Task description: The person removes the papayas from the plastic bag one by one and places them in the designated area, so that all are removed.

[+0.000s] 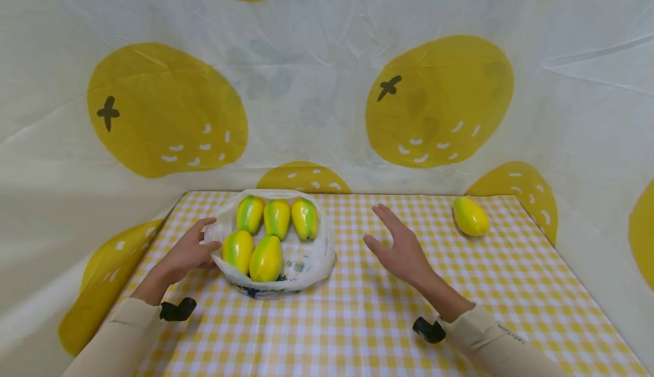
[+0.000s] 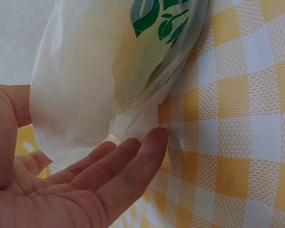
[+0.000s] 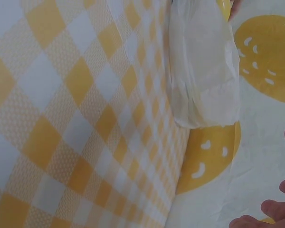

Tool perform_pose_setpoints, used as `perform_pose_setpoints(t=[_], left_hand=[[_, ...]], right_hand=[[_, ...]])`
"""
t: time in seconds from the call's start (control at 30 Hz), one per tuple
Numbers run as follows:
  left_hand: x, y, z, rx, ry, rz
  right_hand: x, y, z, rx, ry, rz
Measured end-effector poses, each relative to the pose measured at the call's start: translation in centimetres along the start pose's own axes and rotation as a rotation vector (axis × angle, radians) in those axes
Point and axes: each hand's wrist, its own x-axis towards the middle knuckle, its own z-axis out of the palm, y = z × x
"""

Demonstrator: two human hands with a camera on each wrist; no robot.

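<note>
An opened white plastic bag (image 1: 319, 260) stands on the table with several yellow-green, papaya-like fruits (image 1: 276, 218) inside. My left hand (image 1: 186, 252) is at its left side, thumb and fingers spread around the bag's edge. In the left wrist view the fingers (image 2: 128, 175) are extended beside the thin plastic (image 2: 76, 85), and the thumb passes partly behind it. To the right of the bag, my right hand (image 1: 403, 255) hovers with its fingers straight and nothing held. A single yellow-green fruit (image 1: 470, 217) lies farther right.
A yellow-and-white checked cloth (image 1: 347, 331) covers the table. White fabric (image 1: 317, 82) printed with large yellow fruits hangs close behind it and at both sides. Black wrist-worn devices (image 1: 178, 309) sit at both cuffs.
</note>
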Motion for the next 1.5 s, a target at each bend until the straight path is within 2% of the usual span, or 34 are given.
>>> perform_pose_setpoints(t=[0.2, 0.47, 1.17, 1.5], left_hand=[[-0.1, 0.1, 0.0, 0.000, -0.003, 0.011], [0.0, 0.0, -0.1, 0.011, 0.002, -0.006], [-0.2, -0.1, 0.1, -0.003, -0.002, 0.000], [-0.1, -0.1, 0.0, 0.000, 0.005, -0.004]], right_hand=[[0.0, -0.5, 0.8, -0.003, -0.006, -0.032], [-0.1, -1.5, 2.0, 0.011, -0.018, -0.047], [0.1, -3.6, 4.6, 0.100, -0.091, -0.009], [0.1, -4.7, 6.2, 0.113, -0.076, -0.014]])
